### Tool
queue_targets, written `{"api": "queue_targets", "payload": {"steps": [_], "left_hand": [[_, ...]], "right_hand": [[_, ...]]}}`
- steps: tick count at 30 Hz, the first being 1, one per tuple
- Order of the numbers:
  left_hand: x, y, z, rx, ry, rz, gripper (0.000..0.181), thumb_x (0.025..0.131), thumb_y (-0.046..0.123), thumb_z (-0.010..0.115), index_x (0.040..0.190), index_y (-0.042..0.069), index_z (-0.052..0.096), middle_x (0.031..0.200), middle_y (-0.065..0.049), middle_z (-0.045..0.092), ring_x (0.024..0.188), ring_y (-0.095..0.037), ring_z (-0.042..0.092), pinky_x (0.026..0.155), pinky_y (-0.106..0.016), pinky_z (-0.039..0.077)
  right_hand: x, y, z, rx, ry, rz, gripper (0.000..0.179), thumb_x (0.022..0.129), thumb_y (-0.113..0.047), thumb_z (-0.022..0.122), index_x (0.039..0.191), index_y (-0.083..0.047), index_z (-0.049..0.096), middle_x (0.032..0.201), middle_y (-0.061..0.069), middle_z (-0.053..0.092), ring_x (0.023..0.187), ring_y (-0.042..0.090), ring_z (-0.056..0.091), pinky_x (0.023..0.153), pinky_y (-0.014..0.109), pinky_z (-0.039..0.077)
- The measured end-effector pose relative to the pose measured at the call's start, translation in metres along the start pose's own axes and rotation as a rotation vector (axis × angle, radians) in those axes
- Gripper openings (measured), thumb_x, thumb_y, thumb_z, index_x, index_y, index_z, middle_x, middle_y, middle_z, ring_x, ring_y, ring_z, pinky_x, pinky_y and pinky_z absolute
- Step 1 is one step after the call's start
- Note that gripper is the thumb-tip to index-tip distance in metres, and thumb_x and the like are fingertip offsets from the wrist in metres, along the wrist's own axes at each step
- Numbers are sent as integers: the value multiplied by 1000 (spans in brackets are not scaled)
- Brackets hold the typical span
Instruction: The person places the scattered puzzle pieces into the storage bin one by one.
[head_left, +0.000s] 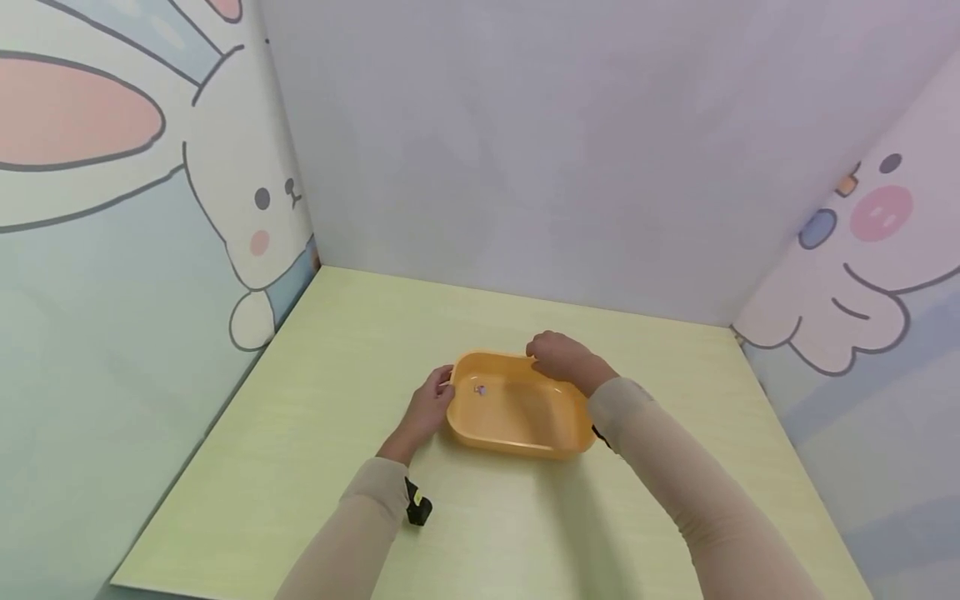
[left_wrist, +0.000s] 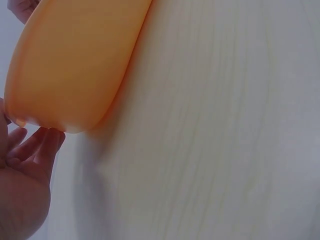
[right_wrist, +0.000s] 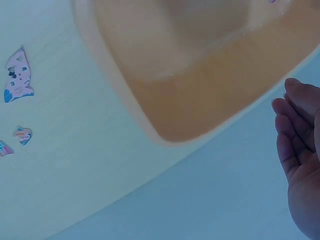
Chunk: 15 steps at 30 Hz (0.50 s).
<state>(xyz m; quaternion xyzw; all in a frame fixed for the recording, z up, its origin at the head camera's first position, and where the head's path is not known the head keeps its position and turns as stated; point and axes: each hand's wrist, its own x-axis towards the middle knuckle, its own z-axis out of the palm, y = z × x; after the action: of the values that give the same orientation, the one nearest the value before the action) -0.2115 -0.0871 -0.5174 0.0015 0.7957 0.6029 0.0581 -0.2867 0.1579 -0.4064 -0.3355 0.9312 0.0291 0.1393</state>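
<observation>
An orange plastic basin (head_left: pixel 517 417) is at the middle of the table in the head view, with a small printed piece (head_left: pixel 480 389) on its floor near the left end. My left hand (head_left: pixel 431 404) grips the basin's left end; the left wrist view shows its fingertips against the outer wall below the rim, thumb side partly cut off. Across the basin, my right hand (head_left: pixel 558 356) is at the far rim. In the right wrist view its loosely bent fingers (right_wrist: pixel 287 125) lie just outside that rim, and no rim shows between thumb and fingers.
Several small printed pieces, one larger and pink (right_wrist: pixel 19 77), another smaller (right_wrist: pixel 23 135), lie on the table beside the basin; the right arm covers that spot in the head view. The pale yellow-green table (head_left: pixel 360 333) meets cartoon-printed walls (head_left: pixel 112 333) on both sides.
</observation>
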Motion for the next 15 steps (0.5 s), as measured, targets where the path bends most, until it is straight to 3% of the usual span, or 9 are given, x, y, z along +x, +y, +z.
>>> {"api": "queue_targets", "payload": {"steps": [8, 15], "left_hand": [[-1, 1, 0, -3, -6, -9, 47, 100, 16, 47, 146, 7, 40, 142, -14, 48, 124, -29, 51, 99, -43, 46], [1, 0, 0, 0, -2, -12, 47, 101, 18, 47, 146, 8, 40, 143, -12, 48, 125, -28, 50, 100, -43, 45]], "right_hand": [[-12, 14, 0, -54, 55, -25, 18, 93, -8, 62, 107, 1, 69, 106, 16, 65, 102, 34, 60, 92, 45, 49], [-25, 25, -5, -47, 78, 13, 16, 91, -5, 63, 104, 2, 69, 104, 17, 66, 100, 35, 61, 90, 45, 50]]}}
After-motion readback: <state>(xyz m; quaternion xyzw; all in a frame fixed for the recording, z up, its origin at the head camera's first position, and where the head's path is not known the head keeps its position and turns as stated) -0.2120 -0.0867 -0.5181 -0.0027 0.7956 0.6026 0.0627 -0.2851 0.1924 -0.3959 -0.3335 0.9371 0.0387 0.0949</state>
